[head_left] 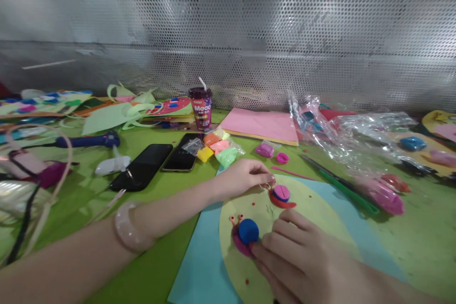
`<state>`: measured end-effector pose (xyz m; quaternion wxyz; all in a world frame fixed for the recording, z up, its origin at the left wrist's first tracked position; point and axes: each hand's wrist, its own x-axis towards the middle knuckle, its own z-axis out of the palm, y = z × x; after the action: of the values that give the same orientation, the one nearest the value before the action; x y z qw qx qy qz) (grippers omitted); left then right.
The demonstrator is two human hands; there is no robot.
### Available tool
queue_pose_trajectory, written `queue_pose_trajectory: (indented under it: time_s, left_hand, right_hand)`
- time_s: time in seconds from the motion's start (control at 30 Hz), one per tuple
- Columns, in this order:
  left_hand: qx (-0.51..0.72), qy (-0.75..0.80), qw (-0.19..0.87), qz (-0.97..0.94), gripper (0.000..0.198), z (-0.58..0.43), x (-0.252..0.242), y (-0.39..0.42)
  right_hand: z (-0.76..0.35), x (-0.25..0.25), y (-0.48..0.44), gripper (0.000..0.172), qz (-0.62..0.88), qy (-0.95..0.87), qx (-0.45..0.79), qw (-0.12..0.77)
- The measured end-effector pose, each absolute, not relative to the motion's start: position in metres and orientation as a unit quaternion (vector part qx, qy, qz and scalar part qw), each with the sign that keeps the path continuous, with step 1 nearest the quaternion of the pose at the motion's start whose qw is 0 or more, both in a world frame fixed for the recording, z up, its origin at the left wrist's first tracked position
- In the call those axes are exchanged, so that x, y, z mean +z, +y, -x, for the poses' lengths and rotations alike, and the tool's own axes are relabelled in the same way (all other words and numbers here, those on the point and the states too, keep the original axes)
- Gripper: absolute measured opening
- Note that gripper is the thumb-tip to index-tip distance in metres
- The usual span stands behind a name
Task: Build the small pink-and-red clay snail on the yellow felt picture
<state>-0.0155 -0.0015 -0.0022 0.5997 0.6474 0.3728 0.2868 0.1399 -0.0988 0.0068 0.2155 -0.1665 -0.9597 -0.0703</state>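
A pale yellow oval sheet lies on light blue paper, with two clay snails on it. The nearer clay snail has a blue round shell, a purple body and stalked eyes. Behind it, the other snail has a pink-topped shell and a red body. My left hand pinches at the red snail's head, beside its thin pale feelers; what lies between the fingertips is too small to tell. My right hand is closed, its fingertips at the purple body's tail, where a tiny red spot shows.
Behind the sheet lie bagged colored clay, a purple cup with a straw, and pink paper. Two phones rest left. Green-handled scissors and clear plastic bags lie right. A perforated metal panel stands behind.
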Motion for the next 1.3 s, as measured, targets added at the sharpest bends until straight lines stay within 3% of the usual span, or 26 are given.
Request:
queue_pose_trajectory:
  time_s: [1.07, 1.17, 1.3]
  left_hand:
    - [0.281, 0.38, 0.6, -0.645, 0.012, 0.015, 0.002, -0.003]
    - [0.283, 0.379, 0.597, -0.648, 0.012, 0.015, 0.001, -0.003]
    - [0.286, 0.381, 0.588, -0.654, 0.014, 0.015, 0.0, -0.002]
  right_hand:
    - [-0.142, 0.0, -0.098, 0.02, 0.202, -0.942, -0.013, 0.266]
    - [-0.141, 0.007, -0.097, 0.021, 0.231, -0.928, 0.036, 0.289]
    - [-0.143, 0.016, -0.089, 0.022, 0.313, -0.871, 0.195, 0.324]
